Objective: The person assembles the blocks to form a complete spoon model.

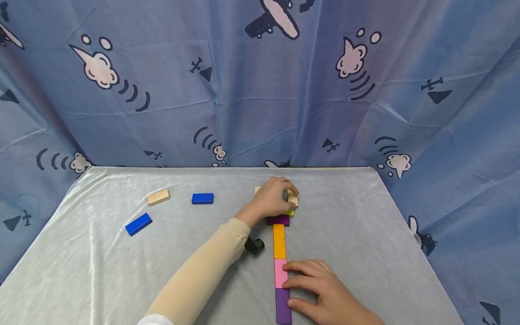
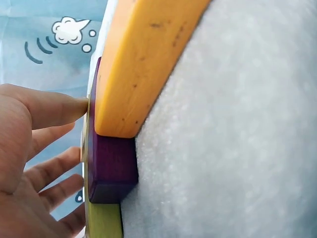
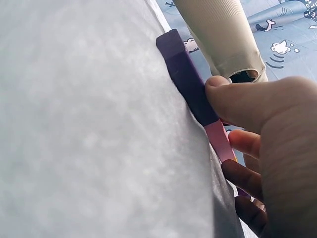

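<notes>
From my head, a camera is looking forward and down, well back, over the desk [image 1: 365, 253] to the patterned curtain [image 1: 243, 113]. My left wrist camera, rolled sideways and very near, is facing past my left fingers [image 2: 59, 106] at the orange block [image 2: 143, 69] and dark purple block [image 2: 116, 161]. My right wrist camera, also close and tilted, is looking along the violet block [image 3: 190, 84] and pink block [image 3: 219, 140]. The head view is sharing both pairs.

Behind the counter [image 1: 345, 234] and along its two sides hangs a blue cloth [image 1: 260, 122] with soft folds. It is printed with pale clouds [image 1: 100, 72], airplanes [image 1: 281, 18] and dark curved lines [image 1: 136, 93]. The counter's surface is whitish and lightly creased, and the light is even.
</notes>
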Demonstrator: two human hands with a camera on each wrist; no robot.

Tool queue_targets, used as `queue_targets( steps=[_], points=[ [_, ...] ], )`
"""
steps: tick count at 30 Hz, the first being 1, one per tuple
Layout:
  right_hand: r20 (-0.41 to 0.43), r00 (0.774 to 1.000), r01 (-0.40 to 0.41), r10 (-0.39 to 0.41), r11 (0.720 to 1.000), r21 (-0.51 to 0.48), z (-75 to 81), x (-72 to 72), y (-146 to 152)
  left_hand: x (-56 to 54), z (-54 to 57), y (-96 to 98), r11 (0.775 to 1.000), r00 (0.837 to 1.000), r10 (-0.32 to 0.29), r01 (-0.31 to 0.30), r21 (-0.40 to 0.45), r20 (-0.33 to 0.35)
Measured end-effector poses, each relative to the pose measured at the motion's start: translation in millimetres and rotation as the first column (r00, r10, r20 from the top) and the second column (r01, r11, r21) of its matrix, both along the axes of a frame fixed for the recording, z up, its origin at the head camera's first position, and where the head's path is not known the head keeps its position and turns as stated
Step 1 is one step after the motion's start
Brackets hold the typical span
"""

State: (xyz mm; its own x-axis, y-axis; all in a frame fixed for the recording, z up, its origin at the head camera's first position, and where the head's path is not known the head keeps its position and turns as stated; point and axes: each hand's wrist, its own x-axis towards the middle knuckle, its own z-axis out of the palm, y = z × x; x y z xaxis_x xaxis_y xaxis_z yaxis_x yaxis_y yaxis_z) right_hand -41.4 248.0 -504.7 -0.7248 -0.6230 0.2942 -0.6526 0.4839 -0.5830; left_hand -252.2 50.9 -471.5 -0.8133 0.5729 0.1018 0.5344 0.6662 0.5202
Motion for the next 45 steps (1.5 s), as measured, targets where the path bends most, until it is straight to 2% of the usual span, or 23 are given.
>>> queue_targets(
  steps=[12, 15, 19, 24, 29, 35, 40, 45],
  points=[
    [-0.044, 0.999, -0.018, 0.017, 1.0, -0.014, 0.1, -1.7, -0.5, -2.6, -2.2, -2.8, 1.0, 1.0, -0.015, 0.015, 0.016, -0.015],
    [-0.034, 0.999, -0.011, 0.01, 1.0, -0.005, 1.1, -0.4, -0.1, -3.2, -2.0, -4.3, 0.996, 0.999, -0.033, 0.033, 0.079, -0.002],
    [-0.013, 1.0, -0.004, 0.005, 1.0, 0.008, 2.1, 0.4, 0.4, -4.3, 2.5, -12.8, 0.979, 0.998, -0.043, 0.032, 0.199, 0.051],
    [0.044, 0.999, 0.021, -0.022, 0.999, 0.029, 2.8, 0.9, 0.2, -4.7, 12.7, -36.1, 0.963, 0.996, -0.005, -0.019, 0.269, 0.088],
    [0.077, 0.996, 0.042, -0.046, 0.998, 0.045, 3.7, 0.6, -0.7, 1.1, 19.1, -63.0, 0.945, 0.996, 0.041, -0.063, 0.32, 0.076],
    [0.054, 0.997, 0.045, -0.048, 0.998, 0.041, 3.3, 0.9, 0.0, 15.4, 15.3, -87.2, 0.951, 0.999, 0.046, -0.05, 0.307, 0.019],
    [0.027, 0.999, 0.032, -0.033, 0.999, 0.026, 2.6, 0.9, -0.1, 30.8, 13.1, -113.0, 0.954, 0.993, 0.12, -0.116, 0.278, 0.002],
    [0.005, 1.0, 0.017, -0.017, 1.0, 0.006, 1.8, 0.4, -0.8, 39.6, 9.6, -151.9, 0.951, 0.983, 0.18, -0.162, 0.265, -0.045]
  ],
)
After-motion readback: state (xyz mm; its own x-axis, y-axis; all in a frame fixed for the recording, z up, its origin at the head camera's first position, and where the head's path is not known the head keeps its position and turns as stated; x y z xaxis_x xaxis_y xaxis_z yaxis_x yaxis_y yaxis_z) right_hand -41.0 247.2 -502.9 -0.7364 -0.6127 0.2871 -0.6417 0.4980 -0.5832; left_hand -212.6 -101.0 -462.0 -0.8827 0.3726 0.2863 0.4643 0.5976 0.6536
